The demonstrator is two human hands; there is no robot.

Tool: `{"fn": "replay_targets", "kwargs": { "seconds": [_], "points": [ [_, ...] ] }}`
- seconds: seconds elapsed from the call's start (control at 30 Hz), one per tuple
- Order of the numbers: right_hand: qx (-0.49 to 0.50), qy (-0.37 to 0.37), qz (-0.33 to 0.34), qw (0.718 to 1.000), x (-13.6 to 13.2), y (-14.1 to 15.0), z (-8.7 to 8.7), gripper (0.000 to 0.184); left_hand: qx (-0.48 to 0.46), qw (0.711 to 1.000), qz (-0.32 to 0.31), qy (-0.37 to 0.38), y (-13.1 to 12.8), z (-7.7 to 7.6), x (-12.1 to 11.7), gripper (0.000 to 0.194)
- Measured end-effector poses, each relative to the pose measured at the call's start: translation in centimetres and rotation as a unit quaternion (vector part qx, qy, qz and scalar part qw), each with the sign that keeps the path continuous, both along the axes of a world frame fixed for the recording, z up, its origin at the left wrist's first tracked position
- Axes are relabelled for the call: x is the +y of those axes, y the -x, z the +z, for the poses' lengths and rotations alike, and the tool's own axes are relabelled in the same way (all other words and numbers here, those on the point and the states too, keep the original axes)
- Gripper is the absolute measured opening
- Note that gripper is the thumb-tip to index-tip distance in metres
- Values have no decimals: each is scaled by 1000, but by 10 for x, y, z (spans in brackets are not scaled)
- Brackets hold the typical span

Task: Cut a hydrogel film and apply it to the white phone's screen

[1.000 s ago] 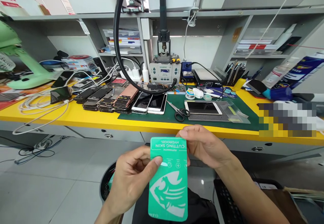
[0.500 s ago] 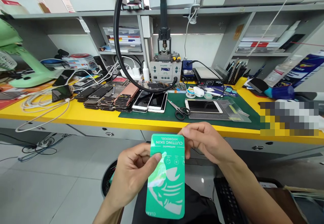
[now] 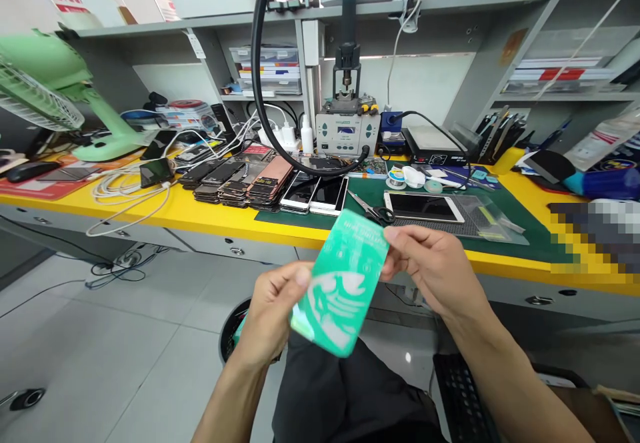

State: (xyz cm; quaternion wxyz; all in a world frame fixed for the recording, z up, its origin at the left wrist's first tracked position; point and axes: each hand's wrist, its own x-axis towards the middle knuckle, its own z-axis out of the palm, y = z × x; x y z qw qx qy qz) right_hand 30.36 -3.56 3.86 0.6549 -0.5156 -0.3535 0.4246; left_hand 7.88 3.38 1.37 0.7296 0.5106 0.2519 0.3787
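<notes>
One packet: green hydrogel film packet (image 3: 340, 283), tilted, long axis running lower left to upper right, held above the person's lap, in front of the worktop (image 3: 225, 231).
Two hands: left hand (image 3: 273, 316) and right hand (image 3: 435, 269), fingers closed on the packet's opposite long edges.
Two phones: white phones (image 3: 314, 193) on the green cutting mat (image 3: 320, 215), near scissors (image 3: 373, 208).
One bin: waste bin (image 3: 229, 328) below, something green inside.

Bright, even light, with glare on the green hydrogel packet (image 3: 340, 283) and warped wide-angle edges.
</notes>
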Motion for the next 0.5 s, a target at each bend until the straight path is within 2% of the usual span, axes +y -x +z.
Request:
{"fn": "replay_targets", "kwargs": {
  "seconds": [0.07,0.1,0.2,0.3,0.4,0.5],
  "points": [
    [33,-13,-66,997,3,1,0,34,-53,998,8,23,3,-1,3,43],
    [45,-15,-83,995,4,2,0,35,-64,997,25,30,4,-1,3,41],
    [58,-26,-101,993,4,4,-1,36,-42,995,93,17,4,-4,2,19],
    [38,-37,-101,994,1,3,-4,32,-2,991,129,-27,5,-11,3,15],
    [-10,-32,-49,998,-1,-1,-3,26,34,985,151,-77,8,-15,7,13],
    [-74,-6,68,995,-2,-5,1,20,78,970,163,-163,10,-12,6,13]
  ]
}}
